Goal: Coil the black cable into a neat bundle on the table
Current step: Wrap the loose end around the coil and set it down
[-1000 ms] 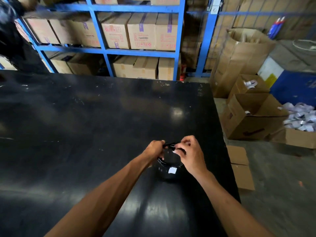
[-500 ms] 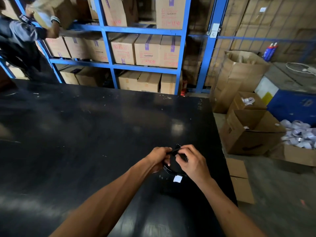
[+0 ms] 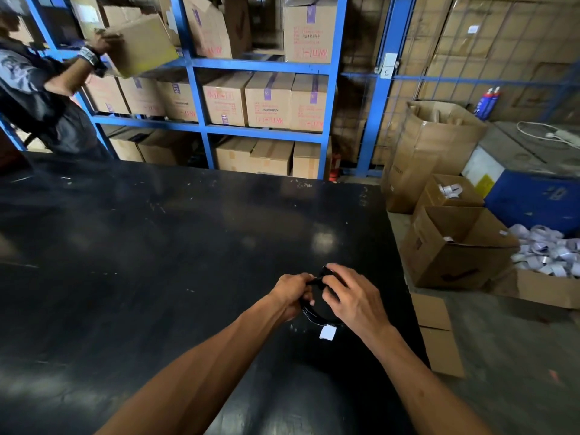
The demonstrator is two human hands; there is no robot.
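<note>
Little had moved: both hands, left [image 3: 293, 291] and right [image 3: 351, 296], stayed pinched on the light, springy cable [image 3: 309, 312] near the bench's [image 3: 157, 246] right edge.

Both hands, left hand [image 3: 290, 291] and right hand [image 3: 353, 296], pinch the coiled black cable [image 3: 309, 313] above the table [image 3: 157, 262].

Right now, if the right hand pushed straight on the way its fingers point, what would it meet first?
Probably the left hand: the right hand points leftward across the coiled black cable both are pinching. Depth is unclear.
</note>
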